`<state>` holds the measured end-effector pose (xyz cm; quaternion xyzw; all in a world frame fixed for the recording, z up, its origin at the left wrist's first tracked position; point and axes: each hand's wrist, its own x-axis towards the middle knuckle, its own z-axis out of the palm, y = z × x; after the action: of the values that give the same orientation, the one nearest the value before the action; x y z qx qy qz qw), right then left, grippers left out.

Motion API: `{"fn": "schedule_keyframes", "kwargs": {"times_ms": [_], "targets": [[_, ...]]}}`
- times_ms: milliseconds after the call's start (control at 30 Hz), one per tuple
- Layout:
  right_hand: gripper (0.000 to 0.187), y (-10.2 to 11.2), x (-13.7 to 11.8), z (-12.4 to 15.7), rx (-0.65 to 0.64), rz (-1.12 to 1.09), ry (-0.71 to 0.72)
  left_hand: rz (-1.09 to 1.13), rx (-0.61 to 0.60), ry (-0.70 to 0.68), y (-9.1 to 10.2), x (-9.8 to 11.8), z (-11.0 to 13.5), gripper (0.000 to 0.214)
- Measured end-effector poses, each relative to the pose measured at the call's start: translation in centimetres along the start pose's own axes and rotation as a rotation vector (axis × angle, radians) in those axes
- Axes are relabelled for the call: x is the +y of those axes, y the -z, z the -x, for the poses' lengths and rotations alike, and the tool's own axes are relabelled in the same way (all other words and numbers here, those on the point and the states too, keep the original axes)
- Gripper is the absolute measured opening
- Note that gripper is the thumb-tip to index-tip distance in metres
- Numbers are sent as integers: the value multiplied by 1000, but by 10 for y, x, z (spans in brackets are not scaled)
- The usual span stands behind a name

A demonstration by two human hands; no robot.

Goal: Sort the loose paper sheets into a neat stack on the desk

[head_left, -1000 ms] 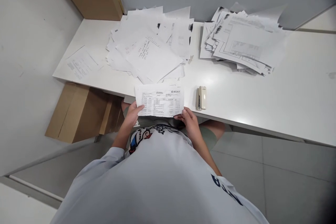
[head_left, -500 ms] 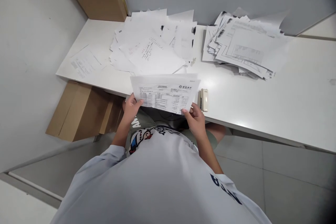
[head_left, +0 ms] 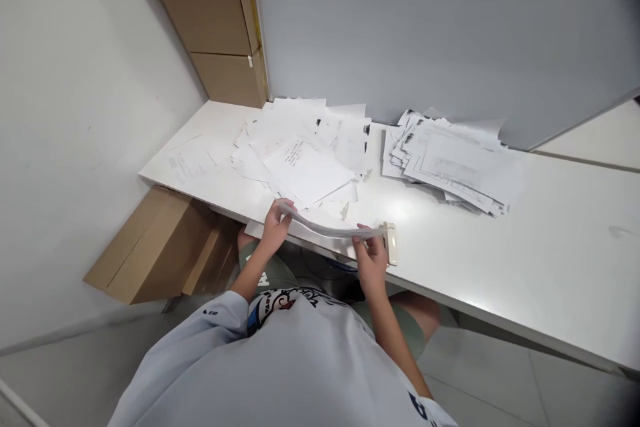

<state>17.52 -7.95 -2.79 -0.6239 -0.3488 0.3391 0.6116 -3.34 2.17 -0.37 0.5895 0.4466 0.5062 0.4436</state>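
Both my hands hold a thin stack of paper sheets (head_left: 327, 232) at the desk's front edge. Seen almost edge-on, the stack stands on its long side and bows in the middle. My left hand (head_left: 277, 221) pinches its left end, and my right hand (head_left: 371, 250) pinches the right end, thumb on the near side. Right beside my right hand lies a cream stapler (head_left: 391, 244). Just beyond the held sheets is a loose, spread pile of papers (head_left: 310, 170), the top one bearing handwriting. The print on the held sheets cannot be read from this angle.
A second untidy paper pile (head_left: 450, 163) lies toward the back right of the white desk (head_left: 525, 247). One printed sheet (head_left: 185, 163) rests near the left end. Cardboard boxes (head_left: 230, 77) are stacked in the back corner; another open carton (head_left: 145, 240) stands below the desk's left side.
The held sheets have turned from facing me to nearly edge-on, and their middle now bends. Both hands keep their grip. The view has tilted up, showing more wall and boxes.
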Motion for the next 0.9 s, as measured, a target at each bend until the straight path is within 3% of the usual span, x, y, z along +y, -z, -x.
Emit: {"fn": "schedule_keyframes", "kwargs": {"times_ms": [200, 400, 633, 767, 833, 900], "targets": [[48, -1, 3, 1, -22, -98, -28, -49, 109, 35, 3, -8, 4, 19], [31, -5, 2, -8, -12, -108, -26, -99, 147, -10, -3, -10, 12, 10], [30, -7, -7, 3, 49, -198, -102, -60, 157, 139, -1, -2, 29, 15], [32, 26, -3, 28, 4, -159, -143, 21, 73, 135, -9, 10, 42, 20], [37, 54, 4, 40, 98, -125, -162, 45, -1, 148, -19, 18, 46, 18], [48, 87, 11, 51, 211, -80, -169, 59, -172, 192, -33, 23, 49, 19]]}}
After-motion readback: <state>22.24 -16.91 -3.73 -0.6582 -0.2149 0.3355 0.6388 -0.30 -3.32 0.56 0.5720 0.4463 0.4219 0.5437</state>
